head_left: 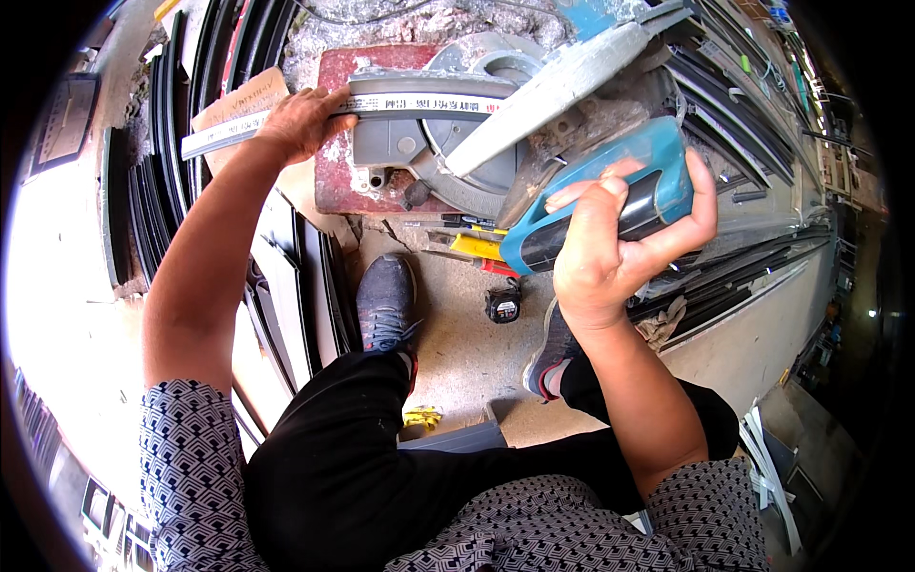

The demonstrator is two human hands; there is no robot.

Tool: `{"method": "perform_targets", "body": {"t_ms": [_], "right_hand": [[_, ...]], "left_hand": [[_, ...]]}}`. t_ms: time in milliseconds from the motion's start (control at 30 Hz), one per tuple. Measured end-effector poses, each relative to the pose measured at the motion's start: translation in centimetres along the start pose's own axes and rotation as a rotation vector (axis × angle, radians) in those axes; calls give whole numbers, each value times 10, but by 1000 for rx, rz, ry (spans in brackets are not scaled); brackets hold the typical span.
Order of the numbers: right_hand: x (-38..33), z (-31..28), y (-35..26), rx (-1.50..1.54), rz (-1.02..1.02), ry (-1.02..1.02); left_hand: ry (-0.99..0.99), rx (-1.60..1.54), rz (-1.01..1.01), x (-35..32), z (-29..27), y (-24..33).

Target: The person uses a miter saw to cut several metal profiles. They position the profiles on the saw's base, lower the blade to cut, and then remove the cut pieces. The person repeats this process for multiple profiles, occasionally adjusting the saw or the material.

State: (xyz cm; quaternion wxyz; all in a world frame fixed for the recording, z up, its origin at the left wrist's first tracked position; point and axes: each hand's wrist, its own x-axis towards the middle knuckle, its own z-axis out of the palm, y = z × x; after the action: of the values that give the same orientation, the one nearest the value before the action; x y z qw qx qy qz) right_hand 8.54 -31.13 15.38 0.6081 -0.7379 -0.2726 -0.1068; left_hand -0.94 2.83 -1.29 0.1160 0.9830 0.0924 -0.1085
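My left hand [298, 124] is closed over a long narrow profile strip [419, 105], pale with a printed film along it. The strip lies across the grey base [389, 145] of a miter saw, against its fence, and its left end juts out past my hand. My right hand [624, 234] wraps round the teal and black saw handle [522, 242], at the right of the base. Between them the grey blade guard [548, 105] slants over the strip's right end. The blade's edge is hidden from me. A worn red board [334, 186] supports the saw.
On the floor between my shoes [386, 300] and the saw are a black tape measure [503, 303], a yellow utility knife [475, 247] and pens. Dark profiles [157, 214] stack up at left; more profiles [734, 124] lie at right, near a cloth glove [664, 324].
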Motion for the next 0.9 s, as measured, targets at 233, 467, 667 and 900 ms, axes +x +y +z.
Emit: {"method": "perform_targets", "body": {"t_ms": [233,467,667,900], "right_hand": [[-8,4,2,-2,10,6],[-11,9,0,109,83,78],[-15,9,2,119,92,66],[-22,10,5,102,71,40]], "left_hand": [[-36,16,-9,2,0,-2],[-5,4,-16,0,1,0],[-36,2,-21,1,-1,1],[-38,2,-6,2,-2,1]]}}
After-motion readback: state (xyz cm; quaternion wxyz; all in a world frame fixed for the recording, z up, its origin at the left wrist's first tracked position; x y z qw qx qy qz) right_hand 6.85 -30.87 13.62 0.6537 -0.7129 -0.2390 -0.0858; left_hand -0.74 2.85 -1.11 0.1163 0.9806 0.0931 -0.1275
